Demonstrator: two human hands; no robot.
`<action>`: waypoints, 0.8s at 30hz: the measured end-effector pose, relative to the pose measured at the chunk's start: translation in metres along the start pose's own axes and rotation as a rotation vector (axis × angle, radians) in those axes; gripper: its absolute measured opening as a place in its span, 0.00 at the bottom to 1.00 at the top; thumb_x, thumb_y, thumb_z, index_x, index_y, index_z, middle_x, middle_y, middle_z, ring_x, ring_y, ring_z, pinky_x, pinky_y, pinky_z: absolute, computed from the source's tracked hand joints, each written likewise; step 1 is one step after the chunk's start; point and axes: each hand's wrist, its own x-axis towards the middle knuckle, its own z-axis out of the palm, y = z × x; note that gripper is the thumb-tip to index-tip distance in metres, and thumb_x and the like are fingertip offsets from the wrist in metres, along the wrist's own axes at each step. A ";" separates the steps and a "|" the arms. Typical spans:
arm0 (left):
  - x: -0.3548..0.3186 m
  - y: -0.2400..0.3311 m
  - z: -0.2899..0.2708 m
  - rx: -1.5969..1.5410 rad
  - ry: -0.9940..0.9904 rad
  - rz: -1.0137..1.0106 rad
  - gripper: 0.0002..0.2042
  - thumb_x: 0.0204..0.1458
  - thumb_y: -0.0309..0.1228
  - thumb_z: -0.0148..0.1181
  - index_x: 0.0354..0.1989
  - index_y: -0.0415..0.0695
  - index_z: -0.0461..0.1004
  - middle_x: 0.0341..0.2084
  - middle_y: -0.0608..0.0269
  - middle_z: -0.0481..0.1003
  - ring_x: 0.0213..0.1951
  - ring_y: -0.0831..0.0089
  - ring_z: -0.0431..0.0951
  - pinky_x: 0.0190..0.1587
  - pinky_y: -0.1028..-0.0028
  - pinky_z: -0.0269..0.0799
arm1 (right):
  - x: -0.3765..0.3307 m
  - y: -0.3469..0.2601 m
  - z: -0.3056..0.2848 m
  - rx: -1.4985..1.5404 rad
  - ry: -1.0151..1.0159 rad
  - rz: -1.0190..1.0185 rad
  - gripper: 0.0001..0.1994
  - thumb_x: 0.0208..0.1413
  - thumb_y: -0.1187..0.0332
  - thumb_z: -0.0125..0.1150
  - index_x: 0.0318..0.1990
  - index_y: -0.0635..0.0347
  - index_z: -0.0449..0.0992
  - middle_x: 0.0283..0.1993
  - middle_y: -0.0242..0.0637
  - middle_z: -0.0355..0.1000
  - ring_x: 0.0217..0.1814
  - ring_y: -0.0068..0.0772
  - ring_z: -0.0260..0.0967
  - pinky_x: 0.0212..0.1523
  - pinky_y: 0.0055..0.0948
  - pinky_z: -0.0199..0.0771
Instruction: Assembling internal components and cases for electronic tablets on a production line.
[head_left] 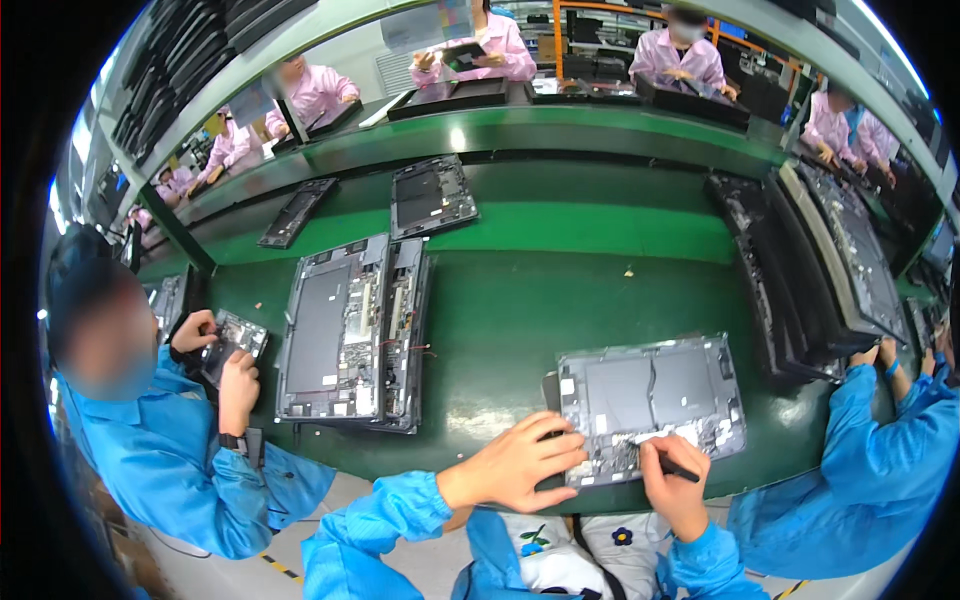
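Note:
In front of me on the green workbench [500, 340] lies an opened tablet-like device [690, 385], its battery and circuit parts bare. My left hand [515, 462] is open, fingers spread over the device's lower left edge and touching it. A slim black hand tool [680, 470] is pinched in my right hand [678, 492], and its working end, mostly hidden by my fingers, points at the circuit board strip near the device's lower edge. A dark flat edge shows beneath the device at its left side.
Left of me stands a stack of opened devices [335, 330]; two more, one a device [432, 195], lie farther back. Another stack [800, 270] rises at right. Co-workers in blue sit on both sides, one handling a small device [235, 345]. People in pink work beyond a metal-framed shelf.

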 end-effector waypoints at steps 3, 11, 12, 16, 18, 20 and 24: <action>-0.006 0.019 0.011 0.044 -0.002 -0.025 0.19 0.49 0.41 0.70 0.46 0.43 0.79 0.47 0.58 0.75 0.51 0.54 0.74 0.58 0.53 0.68 | 0.005 -0.008 -0.015 0.132 -0.088 0.147 0.05 0.60 0.78 0.61 0.41 0.68 0.82 0.29 0.41 0.79 0.26 0.28 0.77 0.28 0.25 0.74; 0.011 -0.017 -0.004 0.022 0.111 -0.069 0.20 0.47 0.34 0.71 0.49 0.42 0.77 0.49 0.54 0.77 0.57 0.52 0.74 0.60 0.54 0.68 | 0.070 -0.028 0.004 -0.283 -0.366 -0.350 0.10 0.56 0.75 0.65 0.45 0.61 0.80 0.39 0.39 0.78 0.40 0.45 0.78 0.37 0.38 0.80; 0.018 -0.019 -0.008 0.076 0.112 -0.055 0.21 0.47 0.34 0.71 0.49 0.41 0.77 0.49 0.54 0.77 0.57 0.53 0.74 0.61 0.53 0.68 | 0.068 -0.025 0.007 -0.289 -0.389 -0.359 0.12 0.53 0.76 0.66 0.46 0.60 0.79 0.39 0.38 0.77 0.42 0.44 0.78 0.38 0.39 0.80; 0.023 -0.037 -0.011 0.102 0.041 -0.017 0.19 0.48 0.36 0.70 0.48 0.42 0.78 0.48 0.57 0.77 0.55 0.56 0.75 0.58 0.55 0.72 | 0.078 -0.008 0.009 -0.199 -0.378 -0.309 0.15 0.48 0.79 0.65 0.46 0.61 0.79 0.38 0.41 0.77 0.40 0.47 0.78 0.38 0.40 0.79; 0.024 -0.041 -0.012 0.108 0.006 0.009 0.18 0.49 0.37 0.70 0.47 0.43 0.78 0.48 0.58 0.77 0.55 0.57 0.76 0.57 0.57 0.74 | 0.079 0.002 0.009 -0.133 -0.377 -0.251 0.16 0.46 0.80 0.65 0.46 0.62 0.79 0.38 0.42 0.77 0.39 0.48 0.78 0.38 0.40 0.79; 0.026 -0.042 -0.015 0.165 -0.026 0.063 0.18 0.49 0.38 0.69 0.47 0.44 0.79 0.48 0.61 0.77 0.53 0.59 0.77 0.53 0.59 0.76 | 0.076 0.013 0.011 -0.068 -0.309 -0.213 0.13 0.49 0.82 0.65 0.43 0.63 0.80 0.37 0.44 0.77 0.38 0.50 0.78 0.38 0.39 0.79; 0.022 -0.047 -0.019 0.264 -0.067 0.132 0.16 0.49 0.36 0.68 0.46 0.46 0.79 0.50 0.64 0.78 0.53 0.61 0.77 0.51 0.61 0.77 | 0.081 0.011 0.015 -0.011 -0.266 -0.166 0.06 0.54 0.80 0.67 0.40 0.64 0.82 0.36 0.45 0.78 0.38 0.46 0.80 0.38 0.34 0.80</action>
